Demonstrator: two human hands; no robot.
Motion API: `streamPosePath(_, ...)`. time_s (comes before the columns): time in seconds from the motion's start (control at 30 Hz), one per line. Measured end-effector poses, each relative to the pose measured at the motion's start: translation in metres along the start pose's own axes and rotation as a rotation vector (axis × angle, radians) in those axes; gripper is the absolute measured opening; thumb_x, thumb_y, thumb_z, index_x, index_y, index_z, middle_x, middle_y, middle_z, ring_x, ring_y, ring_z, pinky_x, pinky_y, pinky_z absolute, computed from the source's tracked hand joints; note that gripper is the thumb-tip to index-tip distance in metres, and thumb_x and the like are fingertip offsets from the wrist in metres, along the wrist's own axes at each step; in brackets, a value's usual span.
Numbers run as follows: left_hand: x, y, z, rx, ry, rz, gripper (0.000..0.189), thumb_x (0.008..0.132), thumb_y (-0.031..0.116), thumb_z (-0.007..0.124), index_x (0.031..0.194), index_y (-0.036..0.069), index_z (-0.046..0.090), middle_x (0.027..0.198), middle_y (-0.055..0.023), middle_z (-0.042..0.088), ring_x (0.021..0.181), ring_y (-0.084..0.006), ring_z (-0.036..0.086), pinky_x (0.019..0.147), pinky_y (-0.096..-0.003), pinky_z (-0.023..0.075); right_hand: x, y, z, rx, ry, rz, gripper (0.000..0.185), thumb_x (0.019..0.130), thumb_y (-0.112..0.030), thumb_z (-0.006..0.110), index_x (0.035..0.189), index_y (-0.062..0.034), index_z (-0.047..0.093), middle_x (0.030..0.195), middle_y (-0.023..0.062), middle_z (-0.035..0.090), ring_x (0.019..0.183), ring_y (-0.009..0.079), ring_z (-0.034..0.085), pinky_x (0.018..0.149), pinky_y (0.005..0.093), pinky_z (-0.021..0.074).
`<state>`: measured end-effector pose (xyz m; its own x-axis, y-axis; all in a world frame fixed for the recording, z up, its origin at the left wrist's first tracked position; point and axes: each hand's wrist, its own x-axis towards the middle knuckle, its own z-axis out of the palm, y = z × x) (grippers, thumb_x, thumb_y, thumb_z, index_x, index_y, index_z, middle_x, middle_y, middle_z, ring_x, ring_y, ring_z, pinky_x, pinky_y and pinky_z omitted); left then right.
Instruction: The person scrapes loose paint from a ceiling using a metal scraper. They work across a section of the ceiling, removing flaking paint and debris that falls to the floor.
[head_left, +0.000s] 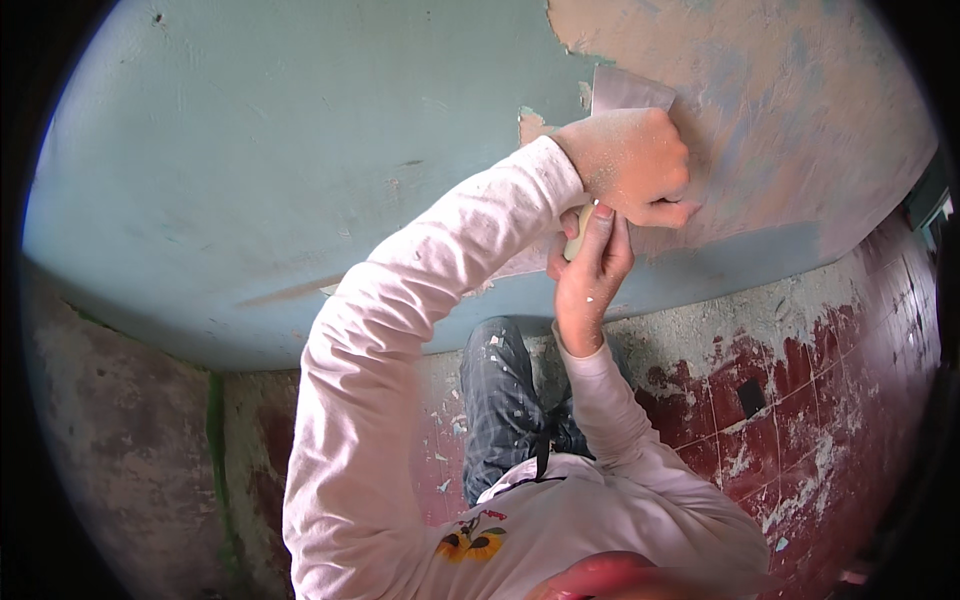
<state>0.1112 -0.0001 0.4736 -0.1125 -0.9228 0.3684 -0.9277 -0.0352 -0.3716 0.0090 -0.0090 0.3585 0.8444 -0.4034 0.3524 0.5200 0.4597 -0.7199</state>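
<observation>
A wall scraper is against the painted wall, its broad metal blade lying at the edge of the peeled paint. My left hand is curled over the tool just below the blade and hides its middle. Below it, my right hand grips the scraper's pale handle with thumb and fingers. Specks of dust cling to both hands. Blue-green paint covers the wall to the left, while bare, blotchy tan plaster shows to the right with a ragged boundary between them.
Dark red floor tiles, smeared with whitish residue and paint flakes, run along the wall's foot. A small dark rectangle shows among them. At left, a green strip borders a grey, stained surface. My bent knee is close to the wall.
</observation>
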Motion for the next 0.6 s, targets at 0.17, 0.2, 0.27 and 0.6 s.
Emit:
streamPosePath(0.17,-0.013,0.004,-0.02,-0.023,-0.009,0.092,0.053,0.087,0.035,0.047,0.046,0.002,0.052,0.044,-0.0153,0.043,0.051,-0.0327,0.046,0.051,-0.0405,0.0445,-0.011,0.009,0.029,0.052,0.056,-0.043,0.026,0.105,-0.026,0.045,0.104,-0.0013,0.051,0.077,0.0011,0.051,0.055,0.003,0.04,0.041,0.0172,0.0325)
streamPosePath(0.2,-0.015,0.005,-0.024,-0.013,-0.025,0.092,0.052,0.087,0.034,0.047,0.046,0.002,0.052,0.044,-0.0151,0.043,0.052,-0.0325,0.046,0.052,-0.0403,0.0446,-0.012,0.009,0.03,0.038,0.05,-0.054,0.025,0.105,-0.026,0.045,0.104,-0.0013,0.051,0.077,0.0009,0.05,0.054,0.0028,0.04,0.041,0.0175,0.0324)
streamPosePath(0.27,-0.025,0.006,-0.026,0.003,-0.051,0.059,0.053,0.088,0.036,0.045,0.048,0.002,0.054,0.046,-0.0156,0.046,0.05,-0.0334,0.047,0.052,-0.0411,0.0452,-0.018,0.013,0.032,0.063,0.0,-0.009,0.026,0.105,-0.026,0.045,0.101,-0.0015,0.052,0.073,-0.0005,0.049,0.054,0.0022,0.038,0.041,0.0182,0.0307)
streamPosePath(0.6,-0.068,0.008,-0.018,-0.028,-0.036,-0.031,0.049,0.089,0.034,0.046,0.051,0.005,0.055,0.048,-0.0126,0.05,0.049,-0.0313,0.048,0.057,-0.0398,0.0451,-0.029,0.031,0.015,0.093,-0.215,0.14,0.03,0.105,-0.034,0.044,0.108,-0.0056,0.051,0.076,0.0028,0.049,0.053,0.0045,0.039,0.039,0.0183,0.0251)
